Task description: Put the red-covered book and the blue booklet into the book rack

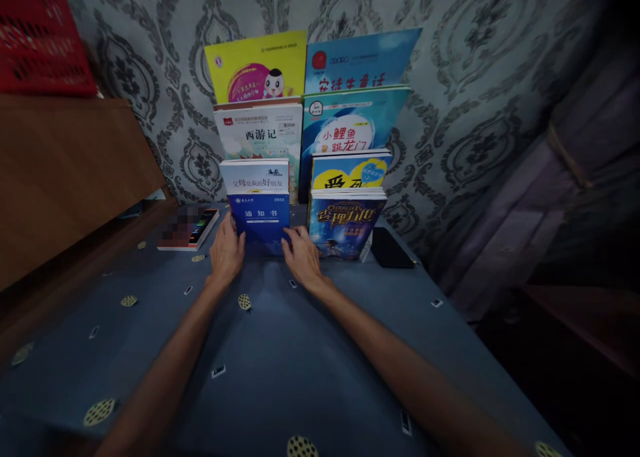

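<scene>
Both my hands are at the sides of a small blue booklet [267,220], which stands upright at the front of the left row of books. My left hand [227,250] grips its left edge, fingers partly behind it. At the lower right edge, my right hand [301,249] pinches the cover. Directly behind stands a white book [255,175], then a taller pale green book [260,133] and a yellow book [255,67]. Close to my right hand, a dark blue book [345,223] fronts the right row, with a yellow-and-blue book [350,170] and taller blue books behind.
On the blue patterned tablecloth [280,363], a book [187,229] lies flat at the left and a black flat object [393,247] at the right. A wooden cabinet [75,177] with a red basket [43,43] stands left. Patterned wall behind; purple curtain [530,177] at right.
</scene>
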Tool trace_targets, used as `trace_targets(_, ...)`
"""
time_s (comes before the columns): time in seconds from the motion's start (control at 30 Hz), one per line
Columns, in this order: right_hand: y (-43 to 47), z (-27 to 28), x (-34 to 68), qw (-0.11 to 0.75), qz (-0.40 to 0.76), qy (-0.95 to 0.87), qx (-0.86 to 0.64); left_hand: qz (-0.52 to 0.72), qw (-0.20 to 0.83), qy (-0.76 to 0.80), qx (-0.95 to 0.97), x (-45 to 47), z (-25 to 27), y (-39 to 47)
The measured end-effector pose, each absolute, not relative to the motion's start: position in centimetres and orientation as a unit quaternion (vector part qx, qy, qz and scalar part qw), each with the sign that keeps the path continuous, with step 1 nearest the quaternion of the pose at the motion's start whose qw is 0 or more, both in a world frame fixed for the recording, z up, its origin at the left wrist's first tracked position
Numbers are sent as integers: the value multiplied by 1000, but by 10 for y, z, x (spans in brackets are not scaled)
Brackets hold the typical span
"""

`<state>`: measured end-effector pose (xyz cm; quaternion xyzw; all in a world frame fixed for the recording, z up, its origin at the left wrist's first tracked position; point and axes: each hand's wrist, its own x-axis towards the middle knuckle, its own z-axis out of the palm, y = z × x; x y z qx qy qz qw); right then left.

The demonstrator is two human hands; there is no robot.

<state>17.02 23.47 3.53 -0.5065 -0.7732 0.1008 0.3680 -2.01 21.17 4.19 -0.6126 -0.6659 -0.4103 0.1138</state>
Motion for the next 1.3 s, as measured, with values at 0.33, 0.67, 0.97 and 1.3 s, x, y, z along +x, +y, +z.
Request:
trace_targets(0.33, 234, 33, 168, 351, 102, -786, -499, -402, 118, -668, -615, -24, 39, 214)
trace_targets(0.67, 235, 27, 166, 382, 91, -771, -502, -409, 117, -660, -620, -25, 36, 214)
trace_targets(0.97, 233, 31, 168, 368, 100, -778, -498, -420, 107, -647, -627, -26, 36, 214)
trace_targets(1.3, 237, 25, 166, 409, 102, -759, -495, -419, 103, -651, -625, -26, 37, 214)
